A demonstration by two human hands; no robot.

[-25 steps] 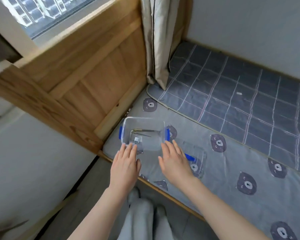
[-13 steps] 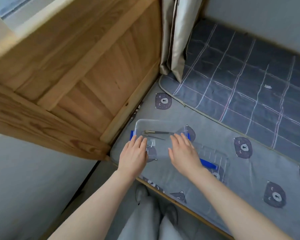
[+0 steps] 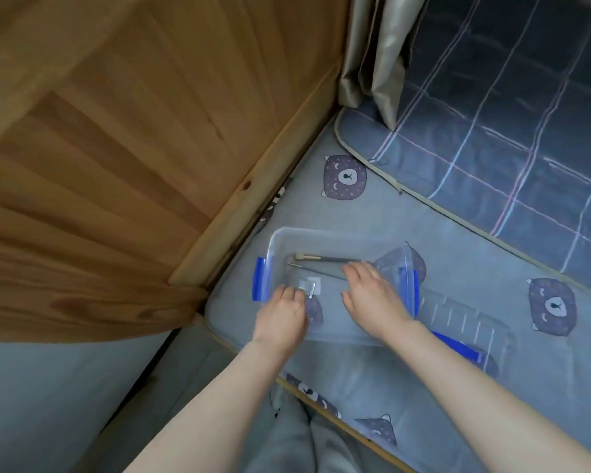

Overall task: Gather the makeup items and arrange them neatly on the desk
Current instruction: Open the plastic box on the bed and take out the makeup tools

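Note:
A clear plastic box (image 3: 335,235) with blue latches (image 3: 260,279) sits on the grey bear-print bed sheet. Inside lie a makeup brush (image 3: 321,258) with a dark handle, a thin metal tool (image 3: 316,269) just below it, and a small clear square item (image 3: 309,287). My left hand (image 3: 282,317) reaches over the near wall, fingertips touching the small square item. My right hand (image 3: 372,300) is inside the box, fingers apart, fingertips by the brush handle and the thin tool. Neither hand grips anything that I can see.
The box's clear lid (image 3: 464,319) with a blue latch (image 3: 458,349) lies on the sheet right of the box. A wooden bed panel (image 3: 133,148) rises close on the left. A plaid blanket (image 3: 509,114) and a hanging curtain (image 3: 372,52) are behind. My legs stand below the bed edge.
Both hands moved forward from the box's near rim into the box, the left onto the small square item, the right toward the brush. The view came closer and lower.

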